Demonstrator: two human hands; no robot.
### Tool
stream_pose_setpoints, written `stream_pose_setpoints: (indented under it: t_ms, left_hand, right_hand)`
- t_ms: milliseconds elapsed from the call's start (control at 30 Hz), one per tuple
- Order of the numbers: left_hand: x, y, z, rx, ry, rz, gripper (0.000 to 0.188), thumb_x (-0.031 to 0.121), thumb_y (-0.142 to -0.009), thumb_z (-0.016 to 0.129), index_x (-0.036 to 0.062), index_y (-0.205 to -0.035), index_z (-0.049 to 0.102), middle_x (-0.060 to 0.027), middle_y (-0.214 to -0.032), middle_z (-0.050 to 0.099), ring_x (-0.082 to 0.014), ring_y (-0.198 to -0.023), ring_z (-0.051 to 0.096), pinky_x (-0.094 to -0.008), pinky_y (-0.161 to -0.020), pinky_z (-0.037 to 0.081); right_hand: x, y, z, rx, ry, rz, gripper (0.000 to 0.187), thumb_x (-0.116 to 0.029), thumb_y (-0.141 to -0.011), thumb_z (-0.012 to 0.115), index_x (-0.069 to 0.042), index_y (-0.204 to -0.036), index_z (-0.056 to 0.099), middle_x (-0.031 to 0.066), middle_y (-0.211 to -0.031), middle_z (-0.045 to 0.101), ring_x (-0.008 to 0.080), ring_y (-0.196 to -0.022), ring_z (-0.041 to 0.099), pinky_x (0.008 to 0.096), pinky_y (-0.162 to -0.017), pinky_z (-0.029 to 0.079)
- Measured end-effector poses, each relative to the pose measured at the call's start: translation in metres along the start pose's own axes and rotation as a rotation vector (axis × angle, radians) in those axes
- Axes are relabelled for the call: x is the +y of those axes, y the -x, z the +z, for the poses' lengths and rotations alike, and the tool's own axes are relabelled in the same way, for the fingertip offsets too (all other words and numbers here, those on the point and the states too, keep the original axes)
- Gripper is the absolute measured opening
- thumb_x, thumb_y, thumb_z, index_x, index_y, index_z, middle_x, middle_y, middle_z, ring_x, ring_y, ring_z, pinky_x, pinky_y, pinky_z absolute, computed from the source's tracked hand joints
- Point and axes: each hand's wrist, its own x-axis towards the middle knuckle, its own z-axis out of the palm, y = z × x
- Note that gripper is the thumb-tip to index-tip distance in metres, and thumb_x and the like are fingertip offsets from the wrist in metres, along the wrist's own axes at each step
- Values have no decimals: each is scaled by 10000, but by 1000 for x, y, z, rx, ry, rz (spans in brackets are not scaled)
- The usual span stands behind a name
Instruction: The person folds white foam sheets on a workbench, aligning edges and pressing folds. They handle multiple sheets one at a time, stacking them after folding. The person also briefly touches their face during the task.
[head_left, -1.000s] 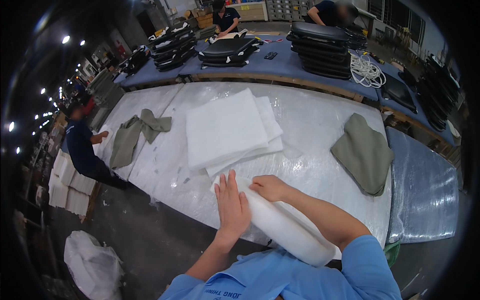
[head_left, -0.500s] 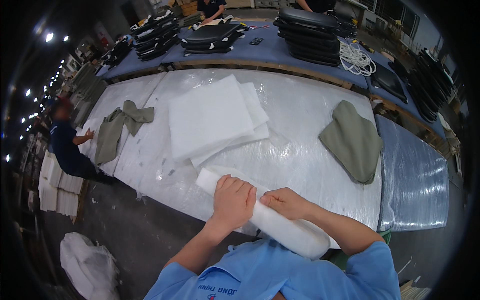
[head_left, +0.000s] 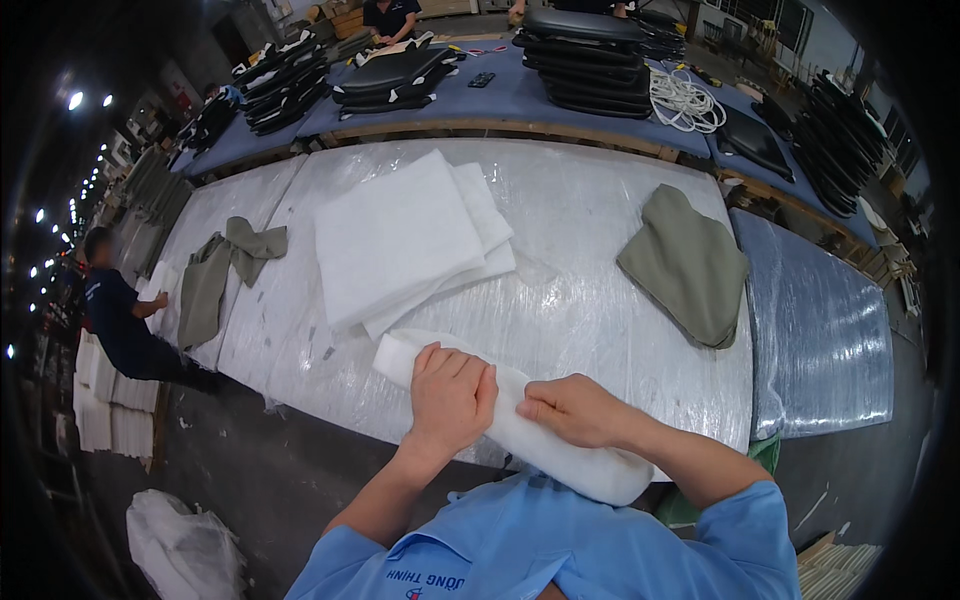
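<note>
A thick white padding sheet [head_left: 590, 465], folded into a long soft bundle, lies slantwise at the near edge of the plastic-covered table [head_left: 590, 310]. Wrapped over its upper left part is my left hand [head_left: 453, 395], closed with the knuckles up. My right hand [head_left: 572, 408] grips the bundle's edge near its middle, the thumb pointing left. The bundle's rounded lower end rests close to my shirt. Just beyond it lies a stack of flat white padding sheets [head_left: 400, 240], their corners fanned out. Olive-green fabric [head_left: 685, 265] is spread at the right.
More olive fabric [head_left: 212, 280] lies at the left, near a person in dark clothing [head_left: 125, 305]. Across the far blue table [head_left: 490, 105] stand stacks of black cushions [head_left: 585, 65] and a coiled white cord [head_left: 685, 100]. A clear plastic bag [head_left: 180, 545] sits on the floor.
The view has shifted slightly, moving the table's contents left in the picture. Both hands keep their grip on the bundle. The person at the left now has a white piece near the hand.
</note>
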Motion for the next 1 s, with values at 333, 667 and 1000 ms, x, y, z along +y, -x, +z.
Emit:
stream_pose_setpoints:
  t_ms: [333,667,1000]
  left_hand:
    - [53,20,11,-77,20,141,502,170,-955,565,-26,-1416,538,-182,-1260,666,-361,-1143,612,-517,-1096,379]
    - [58,17,15,-85,-5,140,532,138,-930,565,-33,-1432,523,-182,-1161,689,-354,-1135,617,-521,-1092,368]
    - [59,14,16,-87,29,144,571,69,-890,562,-54,-1445,505,-197,-1079,698,-372,-1112,629,-523,-1067,388]
  right_hand:
    - [56,-21,18,32,-192,16,359,-310,-1075,521,-22,-1176,710,147,-1005,740,213,-900,669,324,-846,522]
    - [28,21,-22,114,-166,117,354,-327,-1086,522,-19,-991,669,34,-790,619,148,-689,560,335,-656,484]
    - [112,30,5,183,75,211,354,-360,-1044,545,-40,-1033,694,128,-800,661,206,-745,623,360,-725,505]
